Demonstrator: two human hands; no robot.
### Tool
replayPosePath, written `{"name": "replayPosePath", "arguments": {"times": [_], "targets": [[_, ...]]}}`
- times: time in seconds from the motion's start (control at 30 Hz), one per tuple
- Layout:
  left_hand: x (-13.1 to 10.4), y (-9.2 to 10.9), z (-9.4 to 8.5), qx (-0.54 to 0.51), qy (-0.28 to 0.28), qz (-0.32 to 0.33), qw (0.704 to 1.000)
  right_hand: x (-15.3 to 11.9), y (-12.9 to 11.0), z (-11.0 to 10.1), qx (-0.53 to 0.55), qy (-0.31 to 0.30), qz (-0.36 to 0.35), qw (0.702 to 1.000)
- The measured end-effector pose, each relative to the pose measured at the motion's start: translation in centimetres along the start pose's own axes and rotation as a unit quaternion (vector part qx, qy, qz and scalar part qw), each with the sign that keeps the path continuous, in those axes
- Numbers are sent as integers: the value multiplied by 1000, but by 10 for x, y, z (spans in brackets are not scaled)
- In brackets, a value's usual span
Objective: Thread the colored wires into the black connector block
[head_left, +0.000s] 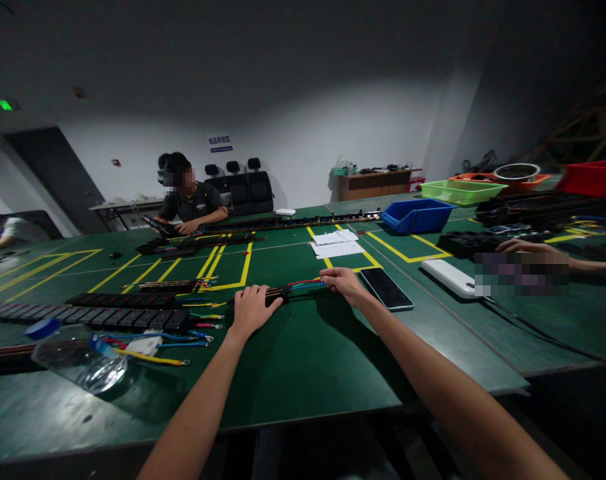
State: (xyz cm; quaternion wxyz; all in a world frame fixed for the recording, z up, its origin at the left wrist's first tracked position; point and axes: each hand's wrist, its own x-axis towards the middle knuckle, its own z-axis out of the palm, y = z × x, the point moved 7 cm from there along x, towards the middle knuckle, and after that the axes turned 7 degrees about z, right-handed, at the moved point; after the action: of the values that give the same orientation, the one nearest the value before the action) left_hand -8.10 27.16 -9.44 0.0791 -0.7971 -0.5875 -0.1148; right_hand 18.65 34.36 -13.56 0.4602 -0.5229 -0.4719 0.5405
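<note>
A: What is being handled?
B: One wire bundle [307, 285], with red, green and blue wires, held just over the green surface [293, 380], in front of the wearer.

A: And the grip?
B: Two bare hands. The left hand [255, 308] is folded over the bundle's dark part; the right hand [347, 283] has its fingertips pinched together on the wire ends.

A: What is near them?
B: Right of the right hand, one smartphone [387, 289], lying flat. Beyond it, at least two sheets of white paper [337, 248], overlapping. To the left, one tilted clear bottle [77, 360] with a blue cap.

A: Farther out?
B: One blue bin [417, 217], and one seated person [195, 200] across the surface.
</note>
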Motion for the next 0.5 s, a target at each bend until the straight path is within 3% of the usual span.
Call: {"name": "replayPosePath", "arguments": {"times": [0.23, 0.5], "targets": [[0, -1, 1, -5, -1, 1, 1000, -1, 4, 3, 82, -24, 33, 996], [0, -1, 1, -12, 0, 3, 1000, -1, 5, 4, 80, -29, 32, 996]]}}
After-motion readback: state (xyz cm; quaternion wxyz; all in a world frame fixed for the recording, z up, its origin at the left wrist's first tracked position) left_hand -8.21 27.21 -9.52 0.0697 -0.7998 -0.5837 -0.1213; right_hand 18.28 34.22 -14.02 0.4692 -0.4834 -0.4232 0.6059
